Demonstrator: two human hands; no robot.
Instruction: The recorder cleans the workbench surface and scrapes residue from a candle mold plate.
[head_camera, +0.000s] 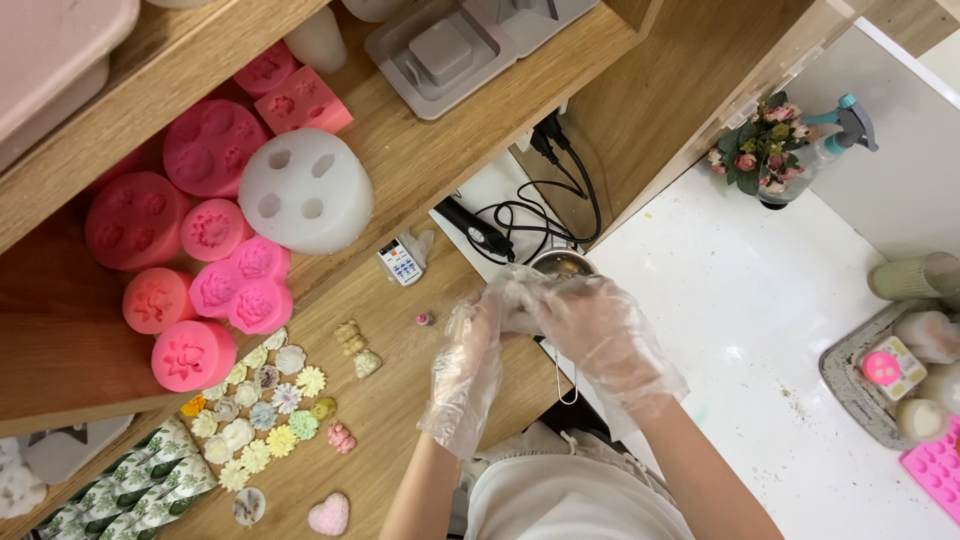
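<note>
- Left hand and right hand both wear loose clear plastic gloves; they meet above the seam between the wooden counter and the white table.
- Right hand: fingers curled and closed on the crumpled glove film at the left hand's fingertips. It has hold of that film and of nothing else that shows.
- Left hand: fingers roughly straight, pointing far and slightly right; whether they grip anything cannot be told, the film hides it.
- Small metal melting pot sits just beyond the joined fingertips, on the far side, partly covered by them. Yellowish contents show inside.
- Its thin wire handle appears to run back toward the person, under the right hand, so the long axis lies near to far.
- The right hand is nearer the pot.
- Left of the hands: small cast flower shapes on the counter; pink silicone moulds on the shelf above.
</note>
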